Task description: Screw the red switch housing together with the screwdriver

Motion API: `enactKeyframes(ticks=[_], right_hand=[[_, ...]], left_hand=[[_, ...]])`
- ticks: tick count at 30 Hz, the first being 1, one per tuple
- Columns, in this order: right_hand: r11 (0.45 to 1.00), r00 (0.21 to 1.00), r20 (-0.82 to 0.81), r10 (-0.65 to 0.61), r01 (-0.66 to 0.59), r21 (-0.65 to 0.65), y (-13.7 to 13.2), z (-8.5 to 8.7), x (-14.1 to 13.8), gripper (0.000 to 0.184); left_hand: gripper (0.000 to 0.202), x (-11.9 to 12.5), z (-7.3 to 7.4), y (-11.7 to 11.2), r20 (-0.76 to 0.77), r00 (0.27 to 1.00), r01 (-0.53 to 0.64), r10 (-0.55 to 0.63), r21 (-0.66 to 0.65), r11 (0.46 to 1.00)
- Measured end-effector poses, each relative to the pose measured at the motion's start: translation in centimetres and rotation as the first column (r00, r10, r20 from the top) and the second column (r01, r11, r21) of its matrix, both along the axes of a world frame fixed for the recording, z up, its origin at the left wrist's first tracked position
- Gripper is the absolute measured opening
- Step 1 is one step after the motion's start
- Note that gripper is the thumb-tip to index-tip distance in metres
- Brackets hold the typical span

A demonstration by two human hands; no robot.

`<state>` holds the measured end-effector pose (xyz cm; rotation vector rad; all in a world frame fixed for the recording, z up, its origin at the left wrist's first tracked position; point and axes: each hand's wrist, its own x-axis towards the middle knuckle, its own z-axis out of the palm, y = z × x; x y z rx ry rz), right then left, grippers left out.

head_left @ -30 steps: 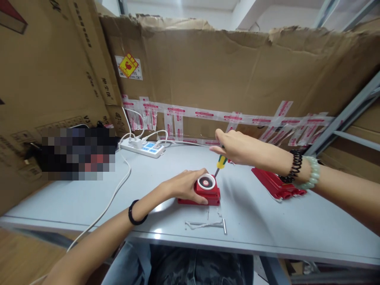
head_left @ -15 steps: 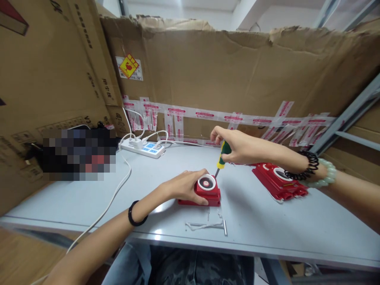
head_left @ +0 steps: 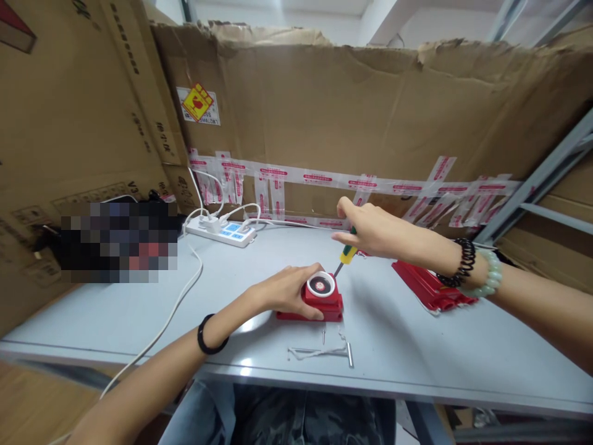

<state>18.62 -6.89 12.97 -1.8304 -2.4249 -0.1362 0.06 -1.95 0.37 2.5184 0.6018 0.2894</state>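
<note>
A red box with a white ring around a dark round face lies on the table. My left hand grips it from the left, with the thumb along its front side. Over the box's far right corner, a screwdriver with a yellow and green handle leans to the right, its tip at that corner. My right hand is around the top of the handle, mostly hiding it; the thumb sticks out to the left. In front of the box lie a screw and a metal T-shaped bar with a whitish strand.
More red housings lie at the right, partly behind my right forearm. A white power strip with plugged-in cords stands at the back left. A cardboard wall closes off the table's far side.
My right hand has turned on the screwdriver, its thumb now pointing left, and the handle leans further right. My left hand still holds the red box. The view has shifted slightly.
</note>
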Motion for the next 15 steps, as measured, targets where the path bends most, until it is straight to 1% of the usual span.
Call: enactKeyframes(ticks=[1,4,5,7,9,11,13,15], right_hand=[[1.0,1.0,-0.016,0.006,-0.006,-0.019,-0.05,0.13,0.01,0.032],[0.993,0.995,-0.075,0.07,-0.077,-0.086,-0.2,0.56,-0.03,0.04],[0.992,0.993,-0.079,0.084,-0.091,-0.091,-0.22,0.62,-0.08,0.039],[0.995,0.994,-0.067,0.085,-0.088,-0.055,-0.19,0.55,-0.18,0.034],[0.999,0.998,-0.044,0.046,-0.046,0.003,-0.09,0.31,-0.24,0.028],[1.0,0.999,-0.034,0.002,-0.002,0.022,0.02,0.13,-0.18,0.027],[1.0,0.998,-0.069,-0.009,0.007,-0.03,0.08,0.12,0.0,0.031],[0.994,0.991,-0.136,-0.005,-0.01,-0.109,0.1,0.22,0.18,0.042]], left_hand=[[0.057,0.0,-0.01,0.0,0.0,1.0,0.001,-0.001,-0.002,1.0],[0.057,-0.03,0.0,0.01,0.005,1.0,0.007,-0.007,-0.009,1.0],[0.057,-0.04,0.01,0.01,0.008,1.0,0.008,-0.008,-0.01,1.0],[0.056,-0.04,0.04,0.01,0.013,1.0,0.008,-0.008,-0.012,1.0],[0.056,-0.02,0.07,0.0,0.014,1.0,0.004,-0.004,-0.015,1.0],[0.057,-0.02,0.08,-0.03,0.009,1.0,0.002,-0.002,-0.02,1.0],[0.059,-0.03,0.08,-0.05,0.008,1.0,0.005,-0.005,-0.021,1.0],[0.059,-0.06,0.06,-0.05,0.012,1.0,0.01,-0.01,-0.018,1.0]])
